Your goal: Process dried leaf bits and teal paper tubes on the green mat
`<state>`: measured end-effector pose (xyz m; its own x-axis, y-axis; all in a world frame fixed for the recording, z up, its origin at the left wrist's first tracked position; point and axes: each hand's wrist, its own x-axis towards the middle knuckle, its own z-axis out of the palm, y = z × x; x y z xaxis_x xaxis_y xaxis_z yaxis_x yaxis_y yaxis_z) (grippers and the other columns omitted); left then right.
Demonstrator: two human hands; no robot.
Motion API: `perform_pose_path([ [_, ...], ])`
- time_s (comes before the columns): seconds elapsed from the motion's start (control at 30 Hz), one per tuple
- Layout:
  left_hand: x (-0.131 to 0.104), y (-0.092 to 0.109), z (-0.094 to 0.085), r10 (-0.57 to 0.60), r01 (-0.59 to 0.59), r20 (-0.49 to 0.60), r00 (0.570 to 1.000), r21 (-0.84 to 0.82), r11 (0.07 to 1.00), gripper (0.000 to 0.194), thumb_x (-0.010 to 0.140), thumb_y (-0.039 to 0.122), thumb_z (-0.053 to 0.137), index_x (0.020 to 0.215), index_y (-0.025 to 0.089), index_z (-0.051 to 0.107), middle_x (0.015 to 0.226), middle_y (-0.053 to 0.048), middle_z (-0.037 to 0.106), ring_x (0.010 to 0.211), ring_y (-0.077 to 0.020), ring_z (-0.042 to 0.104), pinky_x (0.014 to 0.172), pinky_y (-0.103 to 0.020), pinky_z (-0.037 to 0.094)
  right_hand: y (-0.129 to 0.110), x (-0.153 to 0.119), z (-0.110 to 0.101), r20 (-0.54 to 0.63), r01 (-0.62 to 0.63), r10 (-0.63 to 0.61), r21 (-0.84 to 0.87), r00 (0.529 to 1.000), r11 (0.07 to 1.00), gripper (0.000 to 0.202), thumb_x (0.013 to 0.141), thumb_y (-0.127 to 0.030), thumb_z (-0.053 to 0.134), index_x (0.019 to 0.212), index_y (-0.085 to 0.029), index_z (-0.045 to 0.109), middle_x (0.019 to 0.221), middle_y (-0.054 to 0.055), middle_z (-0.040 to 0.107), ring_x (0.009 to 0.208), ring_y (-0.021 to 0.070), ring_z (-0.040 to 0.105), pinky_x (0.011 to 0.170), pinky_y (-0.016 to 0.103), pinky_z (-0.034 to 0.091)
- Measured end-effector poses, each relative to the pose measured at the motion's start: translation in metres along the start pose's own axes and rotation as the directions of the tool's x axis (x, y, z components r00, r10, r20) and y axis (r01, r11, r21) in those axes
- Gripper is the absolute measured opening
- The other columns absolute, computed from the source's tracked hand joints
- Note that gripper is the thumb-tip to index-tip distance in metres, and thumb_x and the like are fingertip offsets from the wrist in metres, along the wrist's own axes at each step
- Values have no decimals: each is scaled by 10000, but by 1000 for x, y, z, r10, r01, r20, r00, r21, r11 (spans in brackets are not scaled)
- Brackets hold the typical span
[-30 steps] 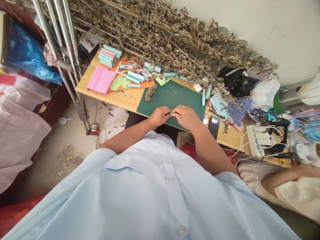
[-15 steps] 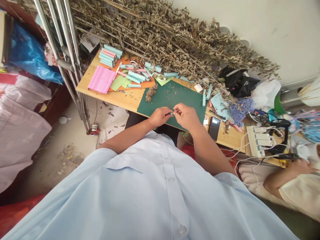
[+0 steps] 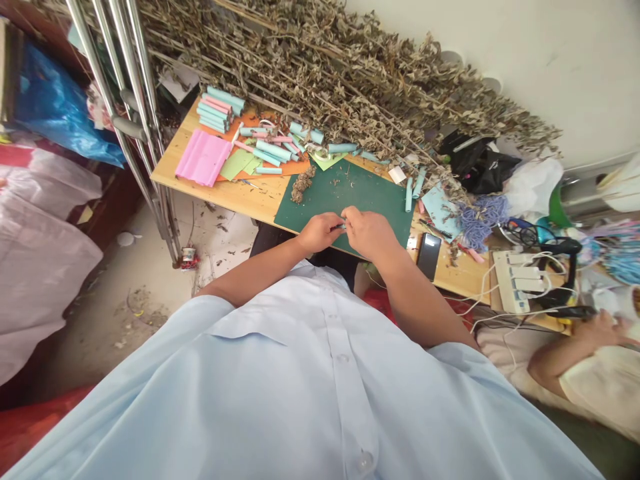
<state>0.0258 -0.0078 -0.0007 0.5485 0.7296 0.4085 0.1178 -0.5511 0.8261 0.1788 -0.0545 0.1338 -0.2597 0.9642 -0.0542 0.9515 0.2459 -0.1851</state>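
At the near edge of the green mat [image 3: 370, 187], on the wooden table [image 3: 250, 199]: my left hand [image 3: 317, 233] pinches a small pale-blue piece [image 3: 343, 226] between thumb and forefinger. My right hand [image 3: 369, 232] meets it there, fingers curled in close; whether they grip the piece or only brush it, I cannot tell. The piece is mostly hidden by my fingertips, its shape too small to read.

On working it well, my judgement: a light, even pinch from the left, since anything so small would slip or crease under pressure. Fine movement from the right fingertips, wrists quiet. Better a little further in over the mat, where a dropped bit would be easy to find; here it could fall past the table edge.

On the mat's left side, a clump of dried plant matter [image 3: 303, 185], with loose crumbs scattered about. Beyond it, pale-blue rolls [image 3: 273, 149] in a heap.

Containers: black plastic bag [image 3: 483, 167] to the right, crumpled, contents hidden. White plastic bag [image 3: 533, 183] just beside it, same verdict. Green bowl [image 3: 557, 207] next along, partly covered; inside not readable. Small cup [image 3: 188, 254] low down on my left, something red around its base.
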Motion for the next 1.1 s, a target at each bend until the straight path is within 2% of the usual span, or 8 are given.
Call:
perform_pose_path([
  [0.07, 0, 1, 0, -5, 5, -2, 1000, -5, 1000, 204, 1007, 291, 611, 1042, 168, 770, 965, -82, 742, 908, -196, 688, 853, -319, 539, 3, -3, -2, -10, -3, 4, 58, 1000, 998, 258, 933, -171, 550, 1162, -212, 663, 980, 116, 794, 850, 301, 719, 748, 365, 469],
  [0.13, 0, 2, -1, -9, 9, -8, 1000, -11, 1000, 208, 1008, 320, 631, 1048, 171, 771, 980, -86, 746, 922, -200, 690, 862, -323, 539, 9, -7, -3, -68, -12, 21, 131, 997, 991, 255, 936, -193, 570, 1163, -228, 682, 1060, 98, 797, 908, 287, 730, 796, 372, 506],
  [0.23, 0, 4, -2, -13, 13, -11, 1000, -20, 1000, 213, 1007, 341, 649, 1052, 172, 771, 993, -94, 750, 931, -205, 692, 863, -329, 542, 21, -15, 0, -143, -4, 31, 190, 989, 982, 225, 960, -224, 557, 1080, -241, 747, 1092, 87, 793, 985, 274, 732, 872, 392, 545],
  [0.37, 1, 6, -3, -13, 13, -1, 1000, -31, 999, 216, 1015, 332, 633, 1045, 172, 774, 974, -93, 748, 921, -203, 686, 851, -328, 540, 29, -26, 11, -139, 70, -38, 233, 990, 970, 284, 996, -254, 531, 1058, -260, 808, 1119, 77, 794, 1039, 255, 731, 921, 392, 567],
  [0.57, 1, 7, -4, -1, 1, 5, 1000, -36, 999, 202, 1013, 299, 623, 1042, 168, 775, 972, -91, 748, 924, -201, 682, 854, -324, 533, 29, -30, 18, -106, 53, -35, 174, 994, 983, 303, 998, -275, 544, 1127, -276, 818, 1152, 77, 791, 1056, 259, 721, 924, 392, 562],
  [0.77, 0, 7, -4, 3, -3, 9, 1000, -27, 1000, 187, 1005, 271, 613, 1033, 171, 768, 952, -80, 736, 905, -193, 673, 843, -312, 522, 22, -21, 10, -21, 49, -47, 95, 999, 994, 268, 982, -245, 549, 1093, -254, 794, 1069, 77, 795, 945, 253, 717, 800, 358, 507],
  [0.93, 1, 5, -3, 24, -24, 5, 1000, -8, 1000, 165, 984, 228, 603, 976, 172, 758, 885, -58, 707, 870, -183, 656, 814, -293, 502, 15, -14, 7, 67, -87, 80, 110, 995, 990, 201, 920, -249, 646, 1100, -271, 732, 826, 6, 773, 773, 226, 675, 677, 309, 409],
  [1.1, 0, 5, -3, 18, -18, 1, 1000, -5, 1000, 170, 995, 252, 604, 1010, 177, 756, 911, -60, 715, 877, -179, 661, 823, -291, 507, 15, -14, 7, 99, -152, 136, 174, 986, 973, 176, 921, -246, 648, 1072, -279, 733, 768, -21, 753, 718, 197, 653, 673, 287, 389],
])
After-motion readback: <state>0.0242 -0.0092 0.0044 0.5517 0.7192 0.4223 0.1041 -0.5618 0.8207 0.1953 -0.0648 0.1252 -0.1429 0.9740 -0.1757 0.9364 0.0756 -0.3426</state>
